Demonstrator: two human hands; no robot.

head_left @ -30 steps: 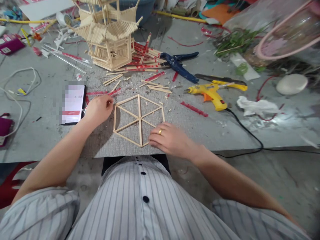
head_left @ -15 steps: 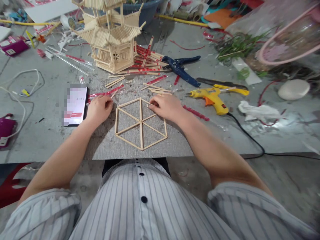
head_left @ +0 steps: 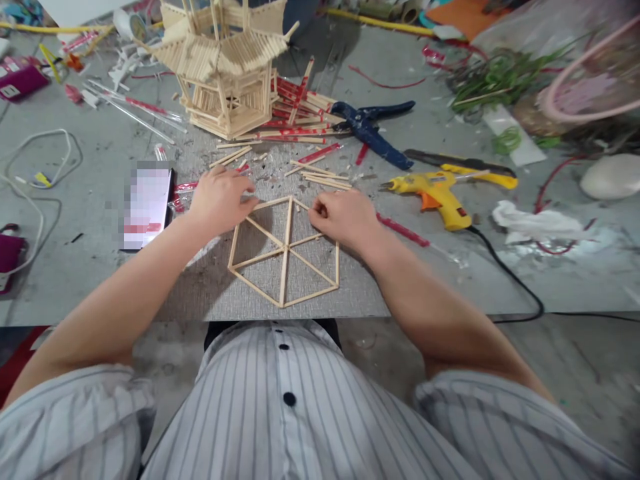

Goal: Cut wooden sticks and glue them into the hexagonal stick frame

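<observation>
A flat hexagonal frame of thin wooden sticks (head_left: 283, 277), with spokes meeting in its middle, lies near the table's front edge. My left hand (head_left: 223, 200) is over its upper left corner, thumb and fingers apart, and I see nothing between them. At the upper right side of the hexagon, my right hand (head_left: 340, 215) has its fingers curled into a pinch by the frame; whatever the fingertips hold, if anything, is too small to name. Short loose sticks (head_left: 325, 179) lie just beyond the frame.
A stick-built pagoda model (head_left: 227, 87) stands behind, beside a pile of red-wrapped sticks (head_left: 300, 123). Blue cutters (head_left: 373, 130), a yellow glue gun (head_left: 440, 200) with a black cord and a utility knife (head_left: 480, 172) lie to the right. A phone (head_left: 145, 207) is at the left.
My left hand has moved right onto the hexagon's upper left corner and opened its fingers. The frame has turned slightly clockwise. My right hand stays by the frame's upper right side.
</observation>
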